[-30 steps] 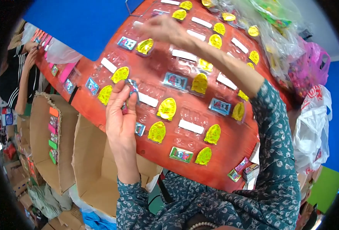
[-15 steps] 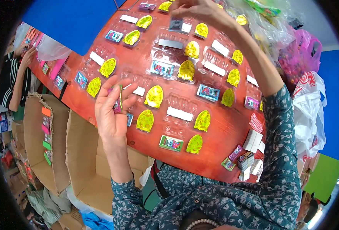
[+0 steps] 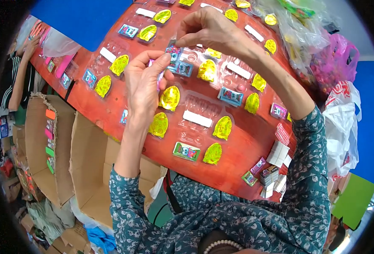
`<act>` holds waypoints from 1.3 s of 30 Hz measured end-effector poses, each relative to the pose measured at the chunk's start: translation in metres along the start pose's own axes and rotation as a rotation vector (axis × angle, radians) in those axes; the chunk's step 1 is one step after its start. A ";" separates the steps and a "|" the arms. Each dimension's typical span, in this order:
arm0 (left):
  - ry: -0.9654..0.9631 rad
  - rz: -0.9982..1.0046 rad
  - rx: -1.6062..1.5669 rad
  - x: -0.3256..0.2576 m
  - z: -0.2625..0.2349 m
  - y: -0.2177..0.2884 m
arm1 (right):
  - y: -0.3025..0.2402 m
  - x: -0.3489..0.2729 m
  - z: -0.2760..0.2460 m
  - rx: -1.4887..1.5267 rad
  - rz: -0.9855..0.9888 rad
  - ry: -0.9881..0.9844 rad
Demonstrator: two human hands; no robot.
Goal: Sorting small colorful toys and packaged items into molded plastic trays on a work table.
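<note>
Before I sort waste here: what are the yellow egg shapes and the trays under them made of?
The yellow egg shapes look like crinkled metallic foil: glints and creases show. The trays look like thin clear moulded plastic, glossy, the red table showing through. The small card in both hands seems printed paper, uncertain.

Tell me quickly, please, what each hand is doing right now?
Left hand: closed on a small stack of cards.
Right hand: pinching a small printed card above the red table.
</note>
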State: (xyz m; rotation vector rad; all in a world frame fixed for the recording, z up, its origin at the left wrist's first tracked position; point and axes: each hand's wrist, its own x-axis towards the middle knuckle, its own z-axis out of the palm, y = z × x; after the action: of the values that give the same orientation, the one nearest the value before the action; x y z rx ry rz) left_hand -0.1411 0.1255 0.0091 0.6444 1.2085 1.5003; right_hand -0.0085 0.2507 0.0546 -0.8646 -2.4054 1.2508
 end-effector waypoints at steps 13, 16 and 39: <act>-0.126 0.041 0.043 0.015 0.003 0.003 | -0.007 0.003 -0.023 0.182 -0.042 -0.305; -0.031 0.021 -0.109 0.019 -0.007 0.009 | 0.018 0.009 -0.041 -0.014 0.043 0.201; -0.030 -0.078 -0.243 -0.024 -0.007 0.006 | 0.035 0.003 0.015 0.041 -0.055 0.344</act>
State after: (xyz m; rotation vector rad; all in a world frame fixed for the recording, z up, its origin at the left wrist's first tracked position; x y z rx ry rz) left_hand -0.1425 0.1010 0.0171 0.4502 0.9970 1.5368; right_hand -0.0053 0.2587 0.0171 -0.9113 -2.1105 1.0311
